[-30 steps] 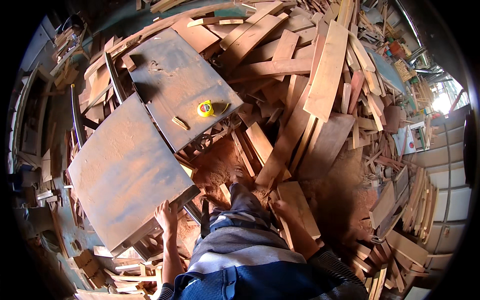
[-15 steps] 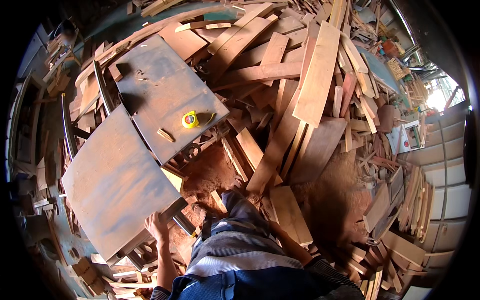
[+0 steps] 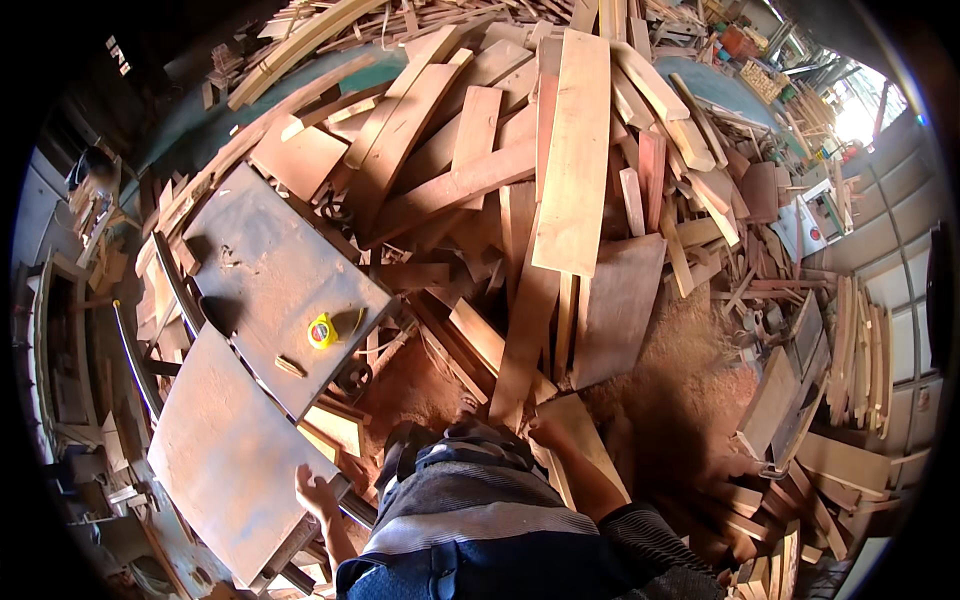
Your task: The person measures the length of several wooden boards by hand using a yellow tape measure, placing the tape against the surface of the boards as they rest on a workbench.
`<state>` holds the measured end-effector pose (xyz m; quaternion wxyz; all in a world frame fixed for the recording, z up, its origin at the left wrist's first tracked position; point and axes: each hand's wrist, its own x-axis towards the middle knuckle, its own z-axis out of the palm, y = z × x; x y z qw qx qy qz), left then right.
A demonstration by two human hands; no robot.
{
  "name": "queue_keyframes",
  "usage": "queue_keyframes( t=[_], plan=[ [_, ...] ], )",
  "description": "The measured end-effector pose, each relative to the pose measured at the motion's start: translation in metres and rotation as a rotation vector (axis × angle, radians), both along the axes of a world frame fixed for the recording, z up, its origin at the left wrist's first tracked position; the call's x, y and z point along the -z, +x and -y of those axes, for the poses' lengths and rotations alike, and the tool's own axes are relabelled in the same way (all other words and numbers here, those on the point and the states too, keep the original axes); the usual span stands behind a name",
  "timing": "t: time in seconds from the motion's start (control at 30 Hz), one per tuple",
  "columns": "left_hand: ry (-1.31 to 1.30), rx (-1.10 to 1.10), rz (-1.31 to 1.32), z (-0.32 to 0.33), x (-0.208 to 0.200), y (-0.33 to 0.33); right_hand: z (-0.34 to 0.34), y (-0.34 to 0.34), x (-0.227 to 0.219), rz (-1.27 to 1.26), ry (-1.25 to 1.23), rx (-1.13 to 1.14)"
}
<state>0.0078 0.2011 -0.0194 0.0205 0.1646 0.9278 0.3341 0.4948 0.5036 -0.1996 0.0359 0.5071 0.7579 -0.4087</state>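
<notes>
My left hand (image 3: 316, 492) is at the right edge of the near metal tabletop (image 3: 225, 450), its fingers apart and nothing in them. My right hand (image 3: 548, 431) reaches forward low beside my body, next to a wooden board (image 3: 588, 450); its fingers are too indistinct to show whether they grip it. On the farther metal tabletop (image 3: 270, 270) lie a yellow tape measure (image 3: 321, 331) and, nearer me, a short wooden stick (image 3: 290, 366). Sawdust dulls both tabletops.
A large heap of loose boards spreads ahead, with a long pale plank (image 3: 575, 150) on top. Reddish sawdust (image 3: 690, 400) covers the floor at right. Upright slats (image 3: 860, 350) lean by the right wall. A metal rail (image 3: 135, 360) runs left of the tabletops.
The view has shifted right, toward the heap. My left hand has loosened from the tabletop's edge. My right hand has come forward from beside my body toward the board.
</notes>
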Motion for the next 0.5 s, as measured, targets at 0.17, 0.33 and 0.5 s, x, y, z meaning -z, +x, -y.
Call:
queue_keyframes(
  t=[0.17,0.33,0.5],
  plan=[
    [0.255,0.315,0.101,-0.155,-0.063,0.010,-0.030,0.008,0.029,0.032,0.115,-0.082],
    [0.115,0.494,0.192,-0.223,-0.090,0.020,-0.042,-0.072,-0.075,-0.092,-0.322,0.259],
    [0.154,0.693,0.369,-0.279,-0.093,0.030,-0.103,-0.076,-0.076,-0.849,-0.859,0.879]
  ],
)
